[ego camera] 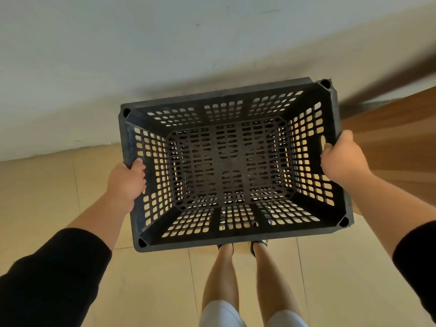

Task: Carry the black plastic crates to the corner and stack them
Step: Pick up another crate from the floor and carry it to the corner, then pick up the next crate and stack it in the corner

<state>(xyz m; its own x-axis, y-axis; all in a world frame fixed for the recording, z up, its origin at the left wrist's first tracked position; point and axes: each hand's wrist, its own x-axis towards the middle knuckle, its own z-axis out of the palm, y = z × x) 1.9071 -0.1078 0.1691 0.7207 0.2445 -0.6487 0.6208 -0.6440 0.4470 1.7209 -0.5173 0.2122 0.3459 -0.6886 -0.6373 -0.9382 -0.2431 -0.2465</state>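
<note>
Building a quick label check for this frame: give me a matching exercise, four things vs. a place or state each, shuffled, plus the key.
Things:
1. left hand
2. right hand
3. black crate
4. floor tiles

Places or states:
A. held up off the floor, nothing inside
B. grips the crate's right rim
C. beige, underfoot
D. grips the crate's left rim

Pairs: 1-D, 2-B, 3-A, 4-C
</note>
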